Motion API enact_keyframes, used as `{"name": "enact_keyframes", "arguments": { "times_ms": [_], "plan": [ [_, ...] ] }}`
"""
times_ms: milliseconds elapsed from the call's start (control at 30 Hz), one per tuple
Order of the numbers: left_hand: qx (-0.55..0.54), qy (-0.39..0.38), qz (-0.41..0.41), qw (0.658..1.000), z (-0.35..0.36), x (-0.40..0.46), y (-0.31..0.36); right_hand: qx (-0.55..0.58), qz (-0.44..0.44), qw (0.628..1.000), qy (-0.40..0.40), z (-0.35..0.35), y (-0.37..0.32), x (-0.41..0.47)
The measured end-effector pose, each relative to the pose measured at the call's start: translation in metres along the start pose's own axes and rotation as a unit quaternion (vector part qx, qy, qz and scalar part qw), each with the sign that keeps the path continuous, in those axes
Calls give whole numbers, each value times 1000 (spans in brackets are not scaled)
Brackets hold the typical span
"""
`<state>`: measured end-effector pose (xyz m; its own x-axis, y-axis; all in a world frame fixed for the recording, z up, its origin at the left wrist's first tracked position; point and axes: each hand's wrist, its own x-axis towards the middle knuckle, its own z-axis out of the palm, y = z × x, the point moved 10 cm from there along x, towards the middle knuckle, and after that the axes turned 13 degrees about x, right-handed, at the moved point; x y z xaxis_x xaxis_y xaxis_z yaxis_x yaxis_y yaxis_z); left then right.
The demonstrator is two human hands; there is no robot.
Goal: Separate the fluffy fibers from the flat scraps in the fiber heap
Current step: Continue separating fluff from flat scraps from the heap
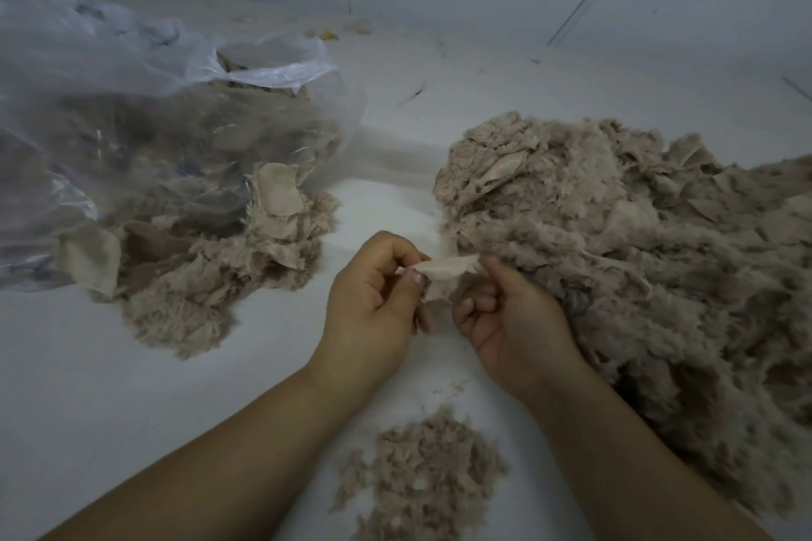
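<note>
Flat scrap [444, 272]: pinched between left hand [378, 303] and right hand [509, 321], fingers curled; fiber heap [637, 242] right.

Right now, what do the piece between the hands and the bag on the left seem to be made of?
The flat scrap, pinched by the left hand and the right hand, looks like thin matte beige fabric: it bends limply and has a frayed edge. The bag seems to be thin clear plastic film: it is glossy, wrinkled and shows its contents.

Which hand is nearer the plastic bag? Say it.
Left. The left hand lies right of the plastic bag; the right hand lies farther right, beside the big heap.
</note>
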<state>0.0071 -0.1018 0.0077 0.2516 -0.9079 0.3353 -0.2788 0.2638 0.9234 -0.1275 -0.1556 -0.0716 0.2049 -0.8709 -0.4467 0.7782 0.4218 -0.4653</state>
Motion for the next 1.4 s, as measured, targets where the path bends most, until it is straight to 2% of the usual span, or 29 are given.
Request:
{"name": "enact_keyframes", "arguments": {
  "times_ms": [67,167,433,533,633,700,767,833,933,1100,1167,1300,1400],
  "plan": [
    [-27,9,0,1000,-5,0,-1,6,0,1000,1,1,0,0],
    [16,2,12,1000,-2,1,-1,-9,11,1000,-12,3,2,-2],
    [95,-32,109,989,11,-1,9,-105,19,986,-131,22,4,-14],
    [112,-52,125,984,15,-3,11,-148,3,980,-137,23,1,-16],
    [56,-40,69,995,10,0,8,-171,-9,979,-111,19,1,-14],
    [-12,-31,-27,999,6,6,-5,-184,-18,978,-102,17,0,-13],
    [-26,-47,-104,993,10,13,-17,-201,-25,974,-104,18,0,-14],
    [-15,-91,-134,987,21,20,-24,-213,-33,971,-107,19,-1,-17],
    [-59,-149,-171,972,37,25,-33,-210,-40,970,-114,23,-2,-20],
    [-102,-206,-217,949,49,26,-38,-243,-27,961,-134,21,2,-15],
    [-101,-192,-234,948,47,28,-40,-257,-24,955,-146,22,4,-14],
    [-99,-107,-229,962,35,39,-43,-234,-12,962,-139,20,4,-13],
    [-22,-44,-180,982,26,53,-41,-219,-3,967,-130,18,4,-14]
  ]
}}
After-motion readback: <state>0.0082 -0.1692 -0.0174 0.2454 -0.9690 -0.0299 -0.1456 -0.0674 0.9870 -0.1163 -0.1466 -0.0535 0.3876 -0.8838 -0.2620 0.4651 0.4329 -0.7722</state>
